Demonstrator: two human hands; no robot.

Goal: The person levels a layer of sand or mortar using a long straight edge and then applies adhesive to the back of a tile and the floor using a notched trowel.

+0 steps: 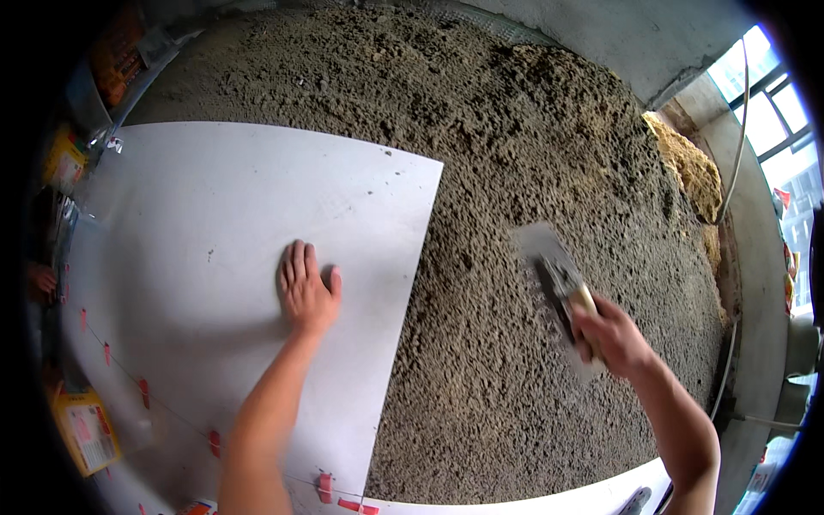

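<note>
My left hand (309,290) lies flat on a large white tile (215,197), fingers stretched out. To the right, my right hand (611,336) is wrapped round the pale handle of a metal trowel (549,249). The trowel's flat blade is over the rough grey mortar bed (481,360); whether it touches the mortar is hard to tell, as the blade is partly blurred. The tile's right edge borders the mortar, which also runs along its far side. Specks of grey mortar dot the tile near its far right corner.
Red tile levelling wedges (215,444) line the joint at lower left. A yellow box (86,432) sits at the left. A heap of yellowish sand (687,167) and a hose (740,137) lie at right, beside a window (777,112). Another person's hand (41,280) shows at far left.
</note>
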